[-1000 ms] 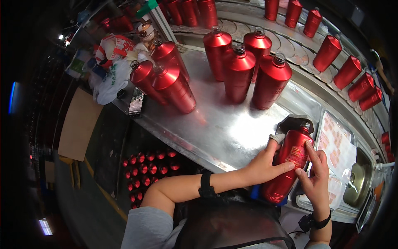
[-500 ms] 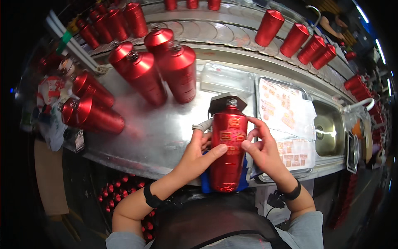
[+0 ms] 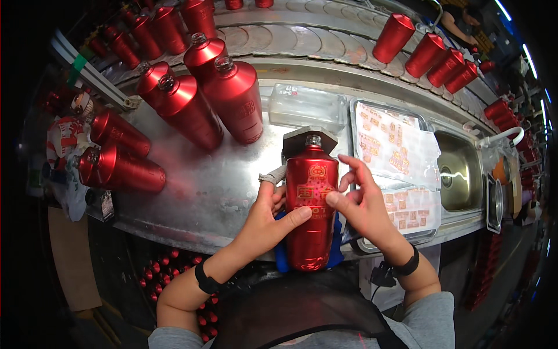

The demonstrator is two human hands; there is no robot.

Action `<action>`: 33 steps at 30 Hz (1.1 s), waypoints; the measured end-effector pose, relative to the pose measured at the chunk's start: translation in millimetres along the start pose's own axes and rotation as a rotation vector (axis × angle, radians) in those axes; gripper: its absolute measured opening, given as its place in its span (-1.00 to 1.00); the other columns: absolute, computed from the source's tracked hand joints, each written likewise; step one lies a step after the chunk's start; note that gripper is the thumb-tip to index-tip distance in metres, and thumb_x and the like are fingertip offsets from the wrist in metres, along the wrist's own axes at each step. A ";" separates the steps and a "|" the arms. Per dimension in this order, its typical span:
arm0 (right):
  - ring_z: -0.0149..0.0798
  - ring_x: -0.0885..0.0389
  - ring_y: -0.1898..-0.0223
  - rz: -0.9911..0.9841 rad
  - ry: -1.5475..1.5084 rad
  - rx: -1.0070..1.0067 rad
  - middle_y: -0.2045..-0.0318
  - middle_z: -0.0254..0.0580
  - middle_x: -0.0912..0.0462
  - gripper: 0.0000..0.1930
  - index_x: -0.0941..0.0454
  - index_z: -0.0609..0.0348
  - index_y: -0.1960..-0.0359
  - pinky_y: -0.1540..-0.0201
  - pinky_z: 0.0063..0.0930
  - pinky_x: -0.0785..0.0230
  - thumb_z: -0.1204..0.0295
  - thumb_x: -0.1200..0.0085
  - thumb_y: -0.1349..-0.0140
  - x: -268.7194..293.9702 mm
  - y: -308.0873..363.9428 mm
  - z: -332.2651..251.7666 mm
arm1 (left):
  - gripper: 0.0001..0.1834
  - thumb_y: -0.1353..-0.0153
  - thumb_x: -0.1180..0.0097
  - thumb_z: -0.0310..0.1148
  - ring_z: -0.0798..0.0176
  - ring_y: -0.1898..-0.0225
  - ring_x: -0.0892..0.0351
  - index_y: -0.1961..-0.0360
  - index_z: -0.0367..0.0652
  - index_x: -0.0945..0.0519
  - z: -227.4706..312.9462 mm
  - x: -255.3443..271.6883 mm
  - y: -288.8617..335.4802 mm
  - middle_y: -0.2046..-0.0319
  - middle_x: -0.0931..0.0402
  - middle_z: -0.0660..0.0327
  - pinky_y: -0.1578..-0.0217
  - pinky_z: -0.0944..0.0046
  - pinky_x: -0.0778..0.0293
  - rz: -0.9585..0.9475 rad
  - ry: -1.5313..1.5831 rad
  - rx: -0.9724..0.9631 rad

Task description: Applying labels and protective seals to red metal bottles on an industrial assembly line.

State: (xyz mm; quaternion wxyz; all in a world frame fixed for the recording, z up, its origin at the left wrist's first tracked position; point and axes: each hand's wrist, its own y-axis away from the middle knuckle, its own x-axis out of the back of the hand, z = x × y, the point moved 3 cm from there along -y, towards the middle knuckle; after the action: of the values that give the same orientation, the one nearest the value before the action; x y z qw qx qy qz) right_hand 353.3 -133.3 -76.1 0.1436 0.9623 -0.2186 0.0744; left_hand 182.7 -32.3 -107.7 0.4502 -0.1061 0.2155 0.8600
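Observation:
A glossy red bottle (image 3: 311, 232) with gold decals (image 3: 314, 192) on its front leans back toward me at the bench's near edge. Its clear neck rests by a dark angular block (image 3: 325, 139), and blue cloth (image 3: 281, 256) shows under its lower sides. My left hand (image 3: 270, 218) grips the bottle's left side, thumb across the front, with a pale wrap on its index finger. My right hand (image 3: 363, 200) presses its thumb tip on the right part of the decal, its index finger raised and spread off the bottle.
Several red bottles stand (image 3: 192, 110) or lie (image 3: 125, 168) at left on the metal bench. A tray (image 3: 433, 235) of decal sheets (image 3: 398, 148) lies right, beside a sink (image 3: 462, 168). A clear plastic box (image 3: 307, 107) sits behind. A conveyor (image 3: 325, 43) carries more bottles; a person (image 3: 462, 26) is far right.
My right index finger has lifted away from the bottle's side, and the right thumb has come onto the decal. The left hand keeps its hold. The whole view has shifted slightly.

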 end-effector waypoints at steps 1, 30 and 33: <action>-0.67 -0.24 0.61 0.001 0.000 -0.002 0.33 -0.39 -0.36 -0.22 -0.25 0.20 -0.30 0.57 -0.71 -0.12 0.21 -0.37 -0.11 0.0 -4.6 -3.5 | -0.08 -0.22 -0.29 -0.30 0.11 -0.32 -0.26 -0.41 -0.20 0.07 0.8 -1.0 0.7 -0.30 -0.22 -0.12 -0.32 0.09 -0.17 0.002 -0.005 -0.007; -0.53 -0.25 0.42 0.103 -0.005 0.032 0.42 -0.39 -0.37 -0.60 -0.52 0.26 0.12 0.39 -0.61 -0.20 0.29 -0.35 -0.10 -16.9 -46.0 -9.6 | -0.18 -0.27 -0.24 -0.25 0.08 -0.30 -0.28 -0.34 -0.28 0.01 0.2 7.0 -0.6 -0.26 -0.27 -0.13 -0.31 0.07 -0.17 0.036 -0.002 -0.013; -0.49 -0.30 0.37 0.105 0.047 0.071 0.32 -0.31 -0.43 -0.52 -0.51 0.26 0.08 0.34 -0.59 -0.27 0.24 -0.39 -0.06 -16.5 -42.1 -6.8 | -0.15 -0.25 -0.27 -0.22 0.04 -0.32 -0.26 -0.32 -0.32 0.02 -2.7 8.0 -0.4 -0.27 -0.24 -0.18 -0.33 0.04 -0.13 0.026 -0.045 -0.011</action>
State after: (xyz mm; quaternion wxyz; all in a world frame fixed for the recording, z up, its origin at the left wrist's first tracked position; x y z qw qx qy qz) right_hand 356.7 -88.2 -83.3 0.1103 0.9519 -0.2627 0.1123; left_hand 178.4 -27.5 -113.2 0.4432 -0.0863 0.2016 0.8692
